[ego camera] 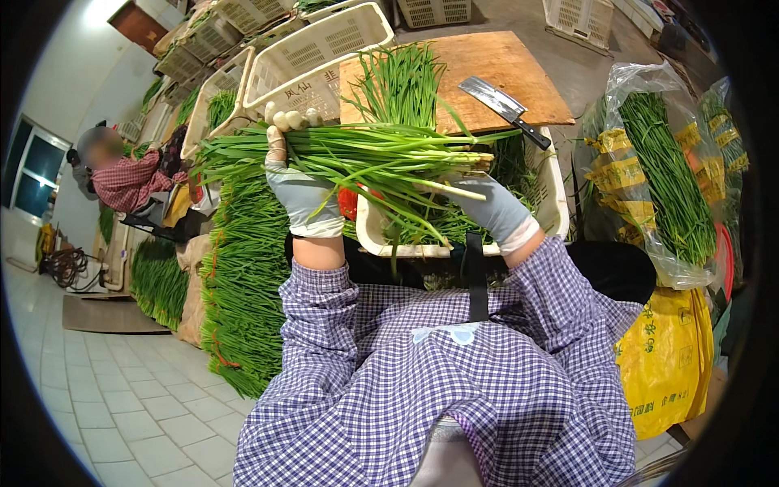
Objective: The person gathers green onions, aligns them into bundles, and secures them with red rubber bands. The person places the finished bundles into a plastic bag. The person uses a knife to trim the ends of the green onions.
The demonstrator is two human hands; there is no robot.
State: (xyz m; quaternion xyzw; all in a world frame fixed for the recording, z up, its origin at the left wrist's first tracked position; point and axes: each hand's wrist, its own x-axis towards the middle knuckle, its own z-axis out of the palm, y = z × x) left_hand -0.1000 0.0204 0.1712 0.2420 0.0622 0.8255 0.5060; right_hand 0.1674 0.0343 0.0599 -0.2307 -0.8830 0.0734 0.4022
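A loose bunch of garlic chives [365,149] lies sideways across my left hand [298,170], whose gloved fingers curl up around its leafy part. At the pale stem ends is my right hand [493,204], also gloved; its fingers are partly hidden under the stems, so its hold is unclear. Below the bunch stands a white plastic crate [560,201] with loose greens in it. A wooden board [505,55] rests over the crate's far part. On the board lie more chives [408,85] and a cleaver [493,97] with a black handle, which sticks out past the board's edge.
Tied chive bundles [243,292] are stacked at the left. An empty white crate [322,42] stands behind the board. Bagged chives [669,176] and a yellow sack [669,359] are at the right. A person in a red checked shirt [131,179] sits at the far left.
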